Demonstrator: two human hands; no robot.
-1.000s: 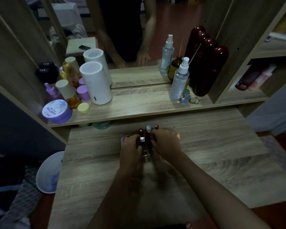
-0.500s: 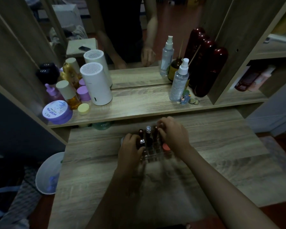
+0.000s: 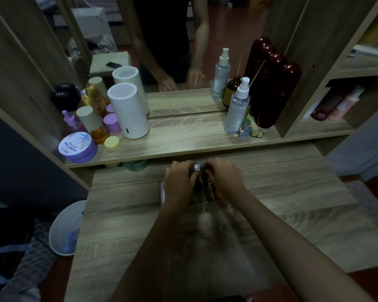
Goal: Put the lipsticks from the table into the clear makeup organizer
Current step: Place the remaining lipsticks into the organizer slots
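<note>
This is a home dressing corner: a wooden tabletop [image 3: 292,203] under a mirror [image 3: 172,51], a shelf [image 3: 183,138] with spray bottles [image 3: 236,110], cream jars [image 3: 78,147], and a waste bin [image 3: 63,232] beside.

two hands: left hand [image 3: 179,184], right hand [image 3: 225,178]. one clear makeup organizer [image 3: 202,198]; lipsticks in it partly hidden, number uncertain. shelf, not counting mirror reflections: one white cylinder [image 3: 129,111], one spray bottle [image 3: 237,107], one lilac jar [image 3: 78,147], two dark red bottles [image 3: 271,92]. one bin [image 3: 67,227] beside the table.
</note>
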